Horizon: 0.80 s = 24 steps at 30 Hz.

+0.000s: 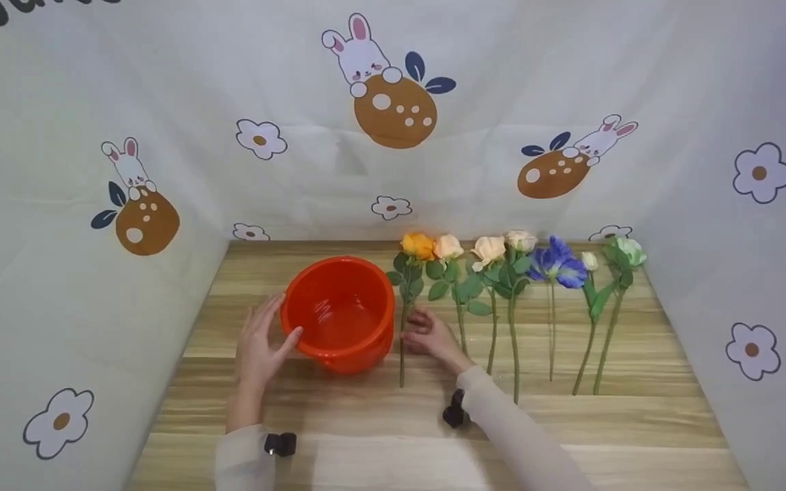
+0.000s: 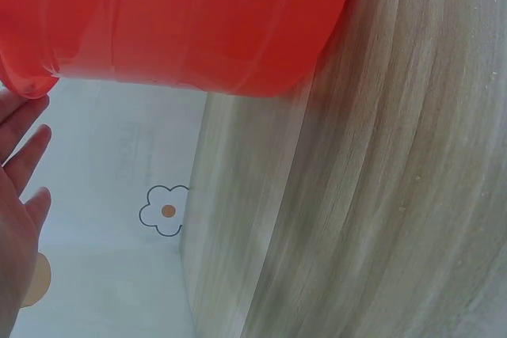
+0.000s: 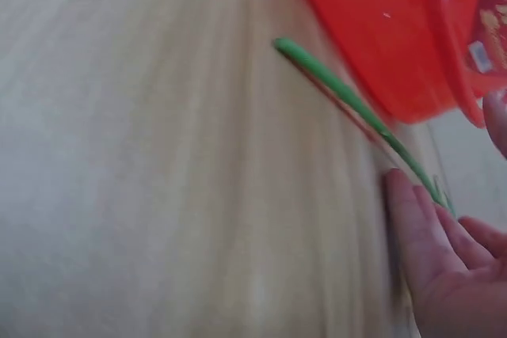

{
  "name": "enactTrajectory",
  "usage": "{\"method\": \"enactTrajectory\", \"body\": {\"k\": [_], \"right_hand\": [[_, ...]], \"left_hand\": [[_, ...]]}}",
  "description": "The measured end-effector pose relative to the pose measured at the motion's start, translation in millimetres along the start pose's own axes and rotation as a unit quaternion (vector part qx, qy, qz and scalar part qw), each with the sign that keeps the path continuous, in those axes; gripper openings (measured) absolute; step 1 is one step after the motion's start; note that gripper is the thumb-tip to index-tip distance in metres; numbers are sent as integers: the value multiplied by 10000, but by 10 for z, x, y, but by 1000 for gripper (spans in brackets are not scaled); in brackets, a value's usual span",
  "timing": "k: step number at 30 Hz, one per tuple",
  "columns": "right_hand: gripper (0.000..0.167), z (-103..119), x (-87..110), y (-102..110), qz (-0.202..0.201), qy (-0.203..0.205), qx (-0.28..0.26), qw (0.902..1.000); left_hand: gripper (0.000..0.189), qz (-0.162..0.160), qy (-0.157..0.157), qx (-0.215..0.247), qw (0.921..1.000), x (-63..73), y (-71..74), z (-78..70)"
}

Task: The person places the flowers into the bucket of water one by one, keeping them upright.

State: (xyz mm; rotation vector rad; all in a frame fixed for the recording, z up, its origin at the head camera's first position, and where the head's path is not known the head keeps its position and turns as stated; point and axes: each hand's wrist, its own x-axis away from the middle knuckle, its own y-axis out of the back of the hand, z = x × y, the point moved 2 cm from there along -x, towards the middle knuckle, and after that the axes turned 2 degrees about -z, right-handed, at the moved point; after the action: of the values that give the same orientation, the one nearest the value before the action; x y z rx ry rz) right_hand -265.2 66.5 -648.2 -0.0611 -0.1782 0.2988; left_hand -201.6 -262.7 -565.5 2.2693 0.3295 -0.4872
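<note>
A red plastic bucket (image 1: 338,368) stands upright on the wooden table, its mouth facing up. My left hand (image 1: 263,344) is at the bucket's left side, thumb over the near rim. In the left wrist view its fingers (image 2: 28,156) extend loosely beside the rim. My right hand (image 1: 434,337) reaches in just right of the bucket, at the stem of an orange rose (image 1: 417,246). The right wrist view shows this green stem (image 3: 341,89) lying by the fingertips, with the thumb spread away from the fingers. The rose's bloom points to the back wall.
Right of the orange rose lie peach roses (image 1: 489,251), a purple flower (image 1: 557,264), a white bud (image 1: 589,261) and a pale green flower (image 1: 630,251), stems toward me. Printed cloth walls (image 1: 475,177) enclose the table (image 1: 366,436) at the back and sides.
</note>
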Motion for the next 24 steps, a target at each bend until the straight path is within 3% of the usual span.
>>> {"method": "enactTrajectory", "body": {"k": [4,10,14,20,24], "right_hand": [[71,-30,-4,-82,-493,344,992,9933],[63,8,-71,-192,-1168,879,2349,9610],[59,16,-100,-242,-1396,834,2757,9474],[60,34,-93,-260,-1511,676,2813,9452],[61,38,-77,-254,-1461,514,2377,9589]], "left_hand": [[66,39,71,45,10000,30,2,-1],[67,-29,0,3,10000,0,-6,-24],[67,-62,-93,-40,9999,-10,-16,-24],[66,-139,-176,-8,9997,-2,-14,-19],[65,-152,-199,24,9997,0,-1,-16]]}}
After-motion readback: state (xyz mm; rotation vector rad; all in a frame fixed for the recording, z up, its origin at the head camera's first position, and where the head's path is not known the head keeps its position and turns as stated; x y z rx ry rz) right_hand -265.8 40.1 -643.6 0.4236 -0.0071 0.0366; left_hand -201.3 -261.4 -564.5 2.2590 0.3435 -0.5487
